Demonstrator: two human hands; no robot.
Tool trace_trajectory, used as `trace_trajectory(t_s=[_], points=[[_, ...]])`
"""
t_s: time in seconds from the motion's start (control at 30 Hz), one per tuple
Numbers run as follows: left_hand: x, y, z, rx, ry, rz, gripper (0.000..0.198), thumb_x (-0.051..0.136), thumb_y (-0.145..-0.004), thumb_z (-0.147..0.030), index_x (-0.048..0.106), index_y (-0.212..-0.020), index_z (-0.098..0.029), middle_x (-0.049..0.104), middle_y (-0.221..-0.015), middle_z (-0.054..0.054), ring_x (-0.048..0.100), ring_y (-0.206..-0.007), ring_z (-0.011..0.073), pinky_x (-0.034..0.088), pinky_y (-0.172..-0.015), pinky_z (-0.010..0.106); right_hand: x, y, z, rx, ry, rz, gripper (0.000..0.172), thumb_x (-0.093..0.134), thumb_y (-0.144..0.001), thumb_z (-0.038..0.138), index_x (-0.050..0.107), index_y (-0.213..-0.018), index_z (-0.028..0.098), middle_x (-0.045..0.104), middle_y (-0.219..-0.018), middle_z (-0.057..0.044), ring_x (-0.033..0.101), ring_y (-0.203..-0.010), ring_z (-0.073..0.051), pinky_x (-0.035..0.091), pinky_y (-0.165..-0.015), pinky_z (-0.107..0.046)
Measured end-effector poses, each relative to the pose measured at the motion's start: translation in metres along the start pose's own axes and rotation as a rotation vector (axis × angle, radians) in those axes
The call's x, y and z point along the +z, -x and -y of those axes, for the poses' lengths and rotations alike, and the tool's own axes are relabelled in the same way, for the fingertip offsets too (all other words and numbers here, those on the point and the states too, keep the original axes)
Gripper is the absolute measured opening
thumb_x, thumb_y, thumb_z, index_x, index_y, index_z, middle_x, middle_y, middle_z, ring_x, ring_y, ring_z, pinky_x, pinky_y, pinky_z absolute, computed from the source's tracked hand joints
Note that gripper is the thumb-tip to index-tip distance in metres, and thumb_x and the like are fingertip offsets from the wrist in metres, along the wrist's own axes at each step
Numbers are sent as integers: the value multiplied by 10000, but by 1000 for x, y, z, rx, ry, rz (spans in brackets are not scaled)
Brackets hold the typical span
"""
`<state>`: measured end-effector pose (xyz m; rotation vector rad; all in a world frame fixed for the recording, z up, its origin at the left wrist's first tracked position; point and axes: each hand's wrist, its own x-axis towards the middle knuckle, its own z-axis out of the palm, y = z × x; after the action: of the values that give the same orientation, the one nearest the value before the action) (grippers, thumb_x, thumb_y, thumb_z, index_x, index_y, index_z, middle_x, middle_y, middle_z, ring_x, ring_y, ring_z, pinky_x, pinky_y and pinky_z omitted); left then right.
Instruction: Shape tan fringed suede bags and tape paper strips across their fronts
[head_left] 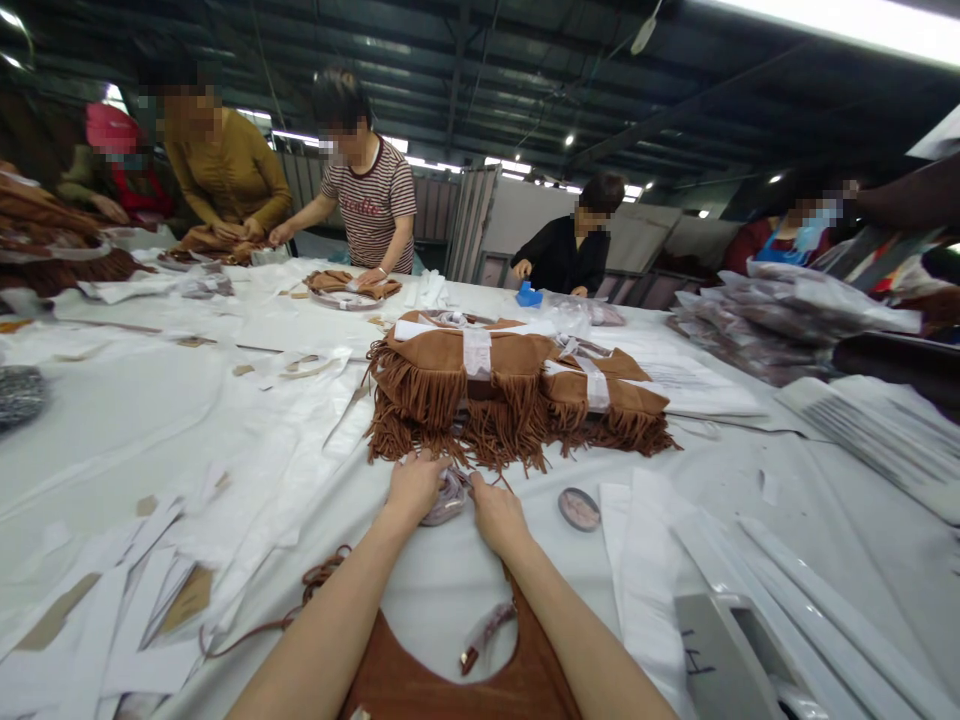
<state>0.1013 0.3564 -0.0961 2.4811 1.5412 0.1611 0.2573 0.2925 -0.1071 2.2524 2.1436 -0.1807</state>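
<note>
A brown suede bag (457,695) lies in front of me with its curved opening facing away. Beyond it, my left hand (412,487) is closed at the left side of a plastic-wrapped strap (448,500). My right hand (496,512) pinches at the right side of the same bundle, its fingertips partly hidden. A plastic-covered end with a metal fitting (484,637) hangs in the bag's opening. Thin brown cords (324,573) lie left of my left forearm. Just past my hands sit fringed brown bags (420,350) in a stack, bound with white paper bands.
A round disc (579,509) lies to the right, near white paper strips (645,560) and a grey device (739,650). Cut paper pieces (112,610) are spread at left. Plastic-bagged goods (772,315) are piled at far right. Several co-workers stand across the table.
</note>
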Motion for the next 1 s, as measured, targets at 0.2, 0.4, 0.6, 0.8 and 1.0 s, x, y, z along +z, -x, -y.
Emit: trace_trajectory(t_s=[0.2, 0.4, 0.6, 0.8, 1.0], points=[[2, -1, -2, -1, -5, -22, 411, 542, -861, -268, 516, -1255, -381, 568, -1160, 56, 502, -1105, 271, 446, -883, 390, -1, 0, 2, 20, -31, 4, 263, 324, -947, 226, 424, -1190, 206, 684, -886, -119, 659, -880, -261, 441, -744, -334], [1, 5, -3, -21, 0, -42, 382, 487, -901, -293, 499, -1269, -393, 568, -1158, 54, 489, -1106, 277, 433, -876, 395, -2, -2, 5, 36, -158, 32, 304, 306, -949, 232, 431, -1221, 179, 672, -973, -159, 636, -948, -275, 432, -825, -390], [-1, 8, -2, -39, 31, -35, 379, 474, -898, -293, 515, -1265, -378, 570, -1148, 63, 481, -1090, 280, 418, -879, 392, -29, 1, -27, -24, -387, 116, 437, 227, -986, 415, 427, -1281, 162, 654, -1071, -102, 613, -964, -176, 456, -815, -286], [1, 7, 1, -33, 63, -47, 357, 460, -897, -282, 548, -1232, -367, 569, -1136, 66, 477, -1079, 287, 408, -882, 401, -35, 46, -42, -48, -503, 121, 538, 382, -923, 485, 407, -1326, 130, 673, -1019, -100, 627, -898, -192, 475, -834, -323], [7, 4, 3, -31, 76, -61, 394, 483, -889, -287, 513, -1267, -395, 558, -1165, 55, 471, -1087, 283, 408, -884, 389, -21, 63, -53, 65, -694, -192, 481, 306, -936, 458, 504, -1262, 166, 571, -1292, -124, 513, -1203, -219, 387, -1037, -386]])
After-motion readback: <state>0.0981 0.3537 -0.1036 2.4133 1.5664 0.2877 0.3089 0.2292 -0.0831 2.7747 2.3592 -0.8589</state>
